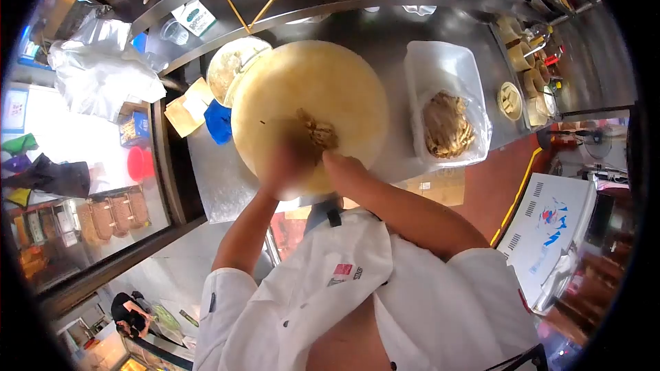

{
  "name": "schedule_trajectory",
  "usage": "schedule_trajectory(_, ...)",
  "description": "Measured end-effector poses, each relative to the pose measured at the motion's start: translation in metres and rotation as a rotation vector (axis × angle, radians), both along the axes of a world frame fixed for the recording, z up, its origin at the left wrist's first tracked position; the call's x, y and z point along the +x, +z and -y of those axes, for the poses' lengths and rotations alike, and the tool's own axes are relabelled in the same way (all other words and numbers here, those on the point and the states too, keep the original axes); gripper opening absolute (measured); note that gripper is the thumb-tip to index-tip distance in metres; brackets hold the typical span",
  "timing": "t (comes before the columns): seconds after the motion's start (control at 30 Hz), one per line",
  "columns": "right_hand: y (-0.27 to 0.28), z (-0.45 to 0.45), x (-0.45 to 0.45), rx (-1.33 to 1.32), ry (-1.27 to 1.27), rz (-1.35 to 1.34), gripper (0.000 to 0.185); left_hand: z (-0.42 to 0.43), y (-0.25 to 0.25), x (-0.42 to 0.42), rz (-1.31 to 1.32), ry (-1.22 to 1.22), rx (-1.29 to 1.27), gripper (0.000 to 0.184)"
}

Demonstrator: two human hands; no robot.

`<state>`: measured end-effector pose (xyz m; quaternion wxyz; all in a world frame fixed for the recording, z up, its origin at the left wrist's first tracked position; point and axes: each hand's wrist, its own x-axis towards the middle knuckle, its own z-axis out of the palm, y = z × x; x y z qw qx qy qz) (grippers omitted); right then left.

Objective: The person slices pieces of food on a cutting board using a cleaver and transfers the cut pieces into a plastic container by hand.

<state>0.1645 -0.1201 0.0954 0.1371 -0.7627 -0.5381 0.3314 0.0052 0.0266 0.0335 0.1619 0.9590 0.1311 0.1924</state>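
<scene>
A round, pale yellow chopping board (pixel 316 82) lies on the steel counter in front of me. A small pile of brown cut meat (pixel 317 129) sits on it, nearer my side. My left hand (pixel 278 168) is over the board's lower left, smeared by motion; its fingers, and whether it holds anything, cannot be made out. At the near edge of the pile is my right hand (pixel 340 168), fingers bunched and closed against the meat. A clear plastic tub (pixel 440 62) stands to the right with more brown meat slices (pixel 447 127) in it.
Left of the board are a bowl (pixel 230 62), a blue cloth (pixel 218 122) and brown paper (pixel 185 110). Chopsticks (pixel 265 10) lie behind. A small dish of pale pieces (pixel 509 101) and seasoning containers (pixel 529 62) stand at right. Another person (pixel 130 315) is at lower left.
</scene>
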Motion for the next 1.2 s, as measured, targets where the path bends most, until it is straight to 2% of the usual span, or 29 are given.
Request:
schedule_trajectory(0.1, 0.007, -0.008, -0.001, -0.06, 0.003, 0.002, 0.016, 0.0, -0.017, -0.006, -0.062, 0.178, -0.289, 0.03)
schedule_trajectory(0.17, 0.016, -0.001, 0.0, -0.09, 0.023, 0.008, 0.017, -0.004, -0.019, -0.013, 0.094, -0.021, 0.084, 0.029)
schedule_trajectory(0.27, 0.043, 0.013, 0.003, -0.057, 0.063, 0.028, 0.019, 0.0, -0.043, -0.018, 0.036, 0.041, 0.022, 0.026)
schedule_trajectory(0.37, -0.01, 0.003, -0.006, -0.006, 0.104, 0.053, 0.018, 0.003, -0.035, -0.015, 0.03, 0.119, -0.058, 0.026)
schedule_trajectory(0.5, -0.006, -0.01, -0.01, -0.008, 0.023, 0.046, 0.017, 0.0, -0.051, -0.022, -0.071, 0.133, -0.154, 0.026)
schedule_trajectory(0.67, 0.044, 0.012, -0.001, -0.075, 0.024, -0.02, 0.023, 0.003, -0.03, -0.019, 0.139, 0.057, 0.095, 0.022)
schedule_trajectory(0.77, 0.032, 0.014, -0.004, -0.106, 0.08, -0.014, 0.022, 0.002, -0.053, -0.022, 0.057, 0.089, 0.012, 0.019)
schedule_trajectory(0.87, -0.011, -0.001, -0.013, -0.018, 0.053, 0.021, 0.021, -0.001, -0.059, -0.022, 0.04, 0.139, -0.018, 0.02)
schedule_trajectory(1.0, -0.004, -0.014, -0.002, -0.116, 0.048, 0.03, 0.02, 0.001, -0.043, -0.017, -0.034, 0.146, -0.039, 0.019)
schedule_trajectory(1.07, 0.003, -0.007, 0.003, -0.133, 0.028, 0.008, 0.022, 0.006, -0.032, -0.019, -0.012, 0.17, 0.11, 0.018)
schedule_trajectory(1.2, 0.033, 0.015, 0.007, -0.101, 0.054, 0.008, 0.024, 0.007, -0.045, -0.025, 0.051, 0.167, 0.015, 0.017)
